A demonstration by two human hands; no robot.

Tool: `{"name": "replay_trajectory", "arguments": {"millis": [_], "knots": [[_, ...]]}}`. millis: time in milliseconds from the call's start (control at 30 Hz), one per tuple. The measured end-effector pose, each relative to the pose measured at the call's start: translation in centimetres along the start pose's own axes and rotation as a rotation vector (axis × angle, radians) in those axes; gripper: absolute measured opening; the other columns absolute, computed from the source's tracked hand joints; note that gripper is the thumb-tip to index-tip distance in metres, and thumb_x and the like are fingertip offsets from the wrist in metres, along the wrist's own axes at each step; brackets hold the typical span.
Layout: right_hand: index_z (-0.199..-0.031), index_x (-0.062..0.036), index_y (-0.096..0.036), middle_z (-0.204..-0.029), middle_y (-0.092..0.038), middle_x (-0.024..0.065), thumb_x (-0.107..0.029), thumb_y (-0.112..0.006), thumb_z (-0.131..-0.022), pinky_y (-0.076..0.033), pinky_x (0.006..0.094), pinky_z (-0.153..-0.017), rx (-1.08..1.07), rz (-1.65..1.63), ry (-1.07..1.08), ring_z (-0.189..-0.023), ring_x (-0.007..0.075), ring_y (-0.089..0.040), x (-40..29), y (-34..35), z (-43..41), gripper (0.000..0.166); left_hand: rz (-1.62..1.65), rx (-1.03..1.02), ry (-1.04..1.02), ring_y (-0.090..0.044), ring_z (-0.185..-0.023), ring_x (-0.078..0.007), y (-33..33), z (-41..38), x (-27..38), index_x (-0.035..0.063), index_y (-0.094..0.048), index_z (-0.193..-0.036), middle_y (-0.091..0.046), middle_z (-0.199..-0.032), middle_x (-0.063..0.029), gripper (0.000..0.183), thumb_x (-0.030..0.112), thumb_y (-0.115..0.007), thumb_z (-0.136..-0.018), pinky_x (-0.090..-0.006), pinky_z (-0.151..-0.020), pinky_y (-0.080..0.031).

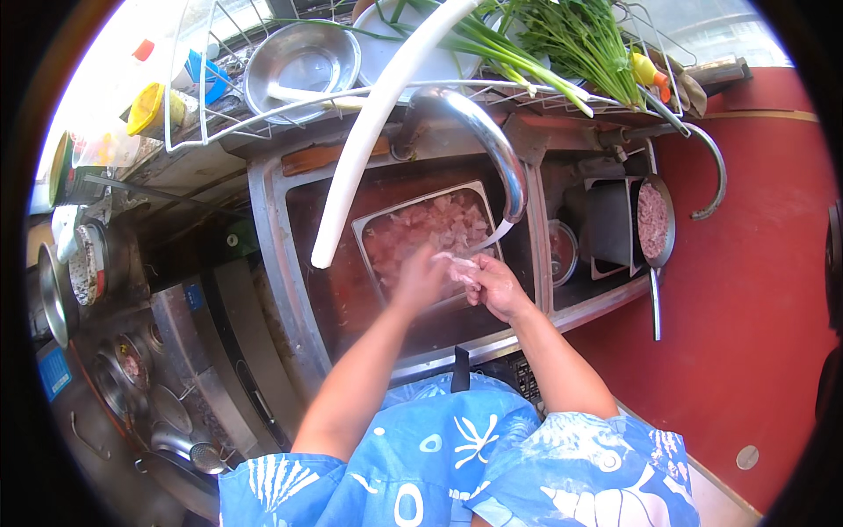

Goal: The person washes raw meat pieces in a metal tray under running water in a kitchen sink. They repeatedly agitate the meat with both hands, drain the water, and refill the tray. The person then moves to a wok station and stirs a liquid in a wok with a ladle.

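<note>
My right hand (498, 288) pinches a pale pink piece of raw meat (459, 269) over a rectangular metal pan (361, 227). Close against that piece, on its left, is my left hand (419, 282), blurred by motion; whether its fingers grip the meat is unclear. Many cut pieces of raw meat (428, 227) fill the pan, which sits tilted in the left basin of a steel sink (273, 217). Water (494, 235) runs from the curved chrome faucet (512, 158) just above my hands. Part of the pan's near side is hidden behind my hands.
A white tube (369, 132) slants across the sink. In the right basin, a long-handled round pan or strainer (666, 244) holds minced meat beside a metal container (607, 221). Behind, a wire rack (230, 132) carries a steel bowl (303, 66), green onions (520, 59) and leafy greens (586, 46).
</note>
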State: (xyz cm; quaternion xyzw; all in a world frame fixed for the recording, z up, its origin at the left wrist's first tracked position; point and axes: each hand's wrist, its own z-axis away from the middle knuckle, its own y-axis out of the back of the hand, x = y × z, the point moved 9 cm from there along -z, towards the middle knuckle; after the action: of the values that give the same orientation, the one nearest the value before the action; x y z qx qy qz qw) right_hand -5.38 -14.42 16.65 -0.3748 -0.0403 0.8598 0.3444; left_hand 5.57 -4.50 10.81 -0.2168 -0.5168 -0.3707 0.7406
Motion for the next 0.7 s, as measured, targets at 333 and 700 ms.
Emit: {"name": "replay_trajectory", "arguments": {"millis": [333,700], "knots": [[-0.101,-0.0036,-0.063,-0.090,-0.069,0.0102,-0.016,-0.066,-0.094,-0.053,0.0380,-0.073,0.171,0.752,0.299,-0.084,0.0193,-0.067,-4.4,0.2,1.5,0.014,0.410,-0.262,0.260,-0.069,-0.085,-0.0163,-2.2,1.6,2.3,0.0043,-0.060,-0.110,-0.068,-0.101,-0.0055,0.018,0.006,-0.069,-0.095,-0.0302,-0.072,-0.056],[-0.095,-0.0030,-0.056,-0.070,-0.055,0.0077,-0.010,-0.061,-0.092,-0.046,0.0353,-0.062,0.200,0.777,0.433,-0.066,0.0152,-0.055,-4.0,-1.7,3.4,0.009,-0.198,-0.018,-0.154,-0.057,-0.069,-0.0188,-0.9,0.7,3.4,-0.0006,-0.055,-0.090,-0.057,-0.075,-0.0158,0.014,0.009,-0.064,-0.091,-0.0372,-0.063,-0.047]]}}
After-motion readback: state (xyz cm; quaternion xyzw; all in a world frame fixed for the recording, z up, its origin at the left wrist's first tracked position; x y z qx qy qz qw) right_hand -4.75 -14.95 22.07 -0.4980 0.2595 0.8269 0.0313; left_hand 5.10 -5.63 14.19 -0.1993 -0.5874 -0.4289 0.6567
